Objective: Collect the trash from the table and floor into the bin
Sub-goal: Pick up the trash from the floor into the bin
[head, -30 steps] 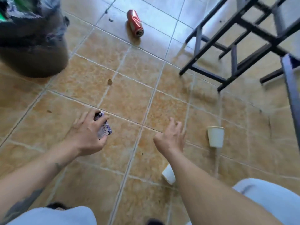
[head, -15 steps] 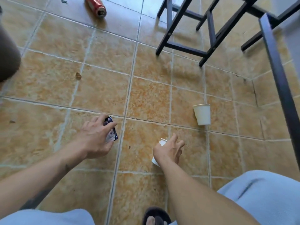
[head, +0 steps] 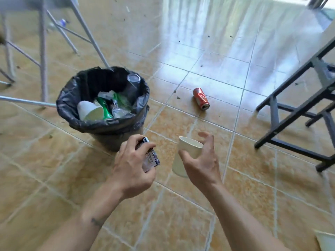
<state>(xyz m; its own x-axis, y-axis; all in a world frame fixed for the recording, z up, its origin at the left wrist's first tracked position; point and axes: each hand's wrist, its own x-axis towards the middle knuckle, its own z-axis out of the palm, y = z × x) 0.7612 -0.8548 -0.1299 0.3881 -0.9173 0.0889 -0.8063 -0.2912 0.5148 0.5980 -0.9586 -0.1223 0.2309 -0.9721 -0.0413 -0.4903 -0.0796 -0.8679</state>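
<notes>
1. Your right hand (head: 201,160) is cradling a paper cup (head: 184,156) with loosely curled fingers; it is looking light and crushable, so be gripping its side wall gently.
2. Your left hand (head: 132,165) is clutching a crumpled wrapper (head: 150,158), soft and light; both are hovering just short of the bin (head: 101,122).
3. A red can (head: 201,98) is lying on the floor beyond; dark chair legs (head: 290,113) are standing right of it.

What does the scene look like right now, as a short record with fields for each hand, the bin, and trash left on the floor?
left hand: grips a crumpled wrapper
right hand: holds a paper cup, open end up
bin: black liner, already holds cups, a green can and plastic
floor trash: red can lying on its side beyond the bin; another paper cup at the lower right edge
</notes>
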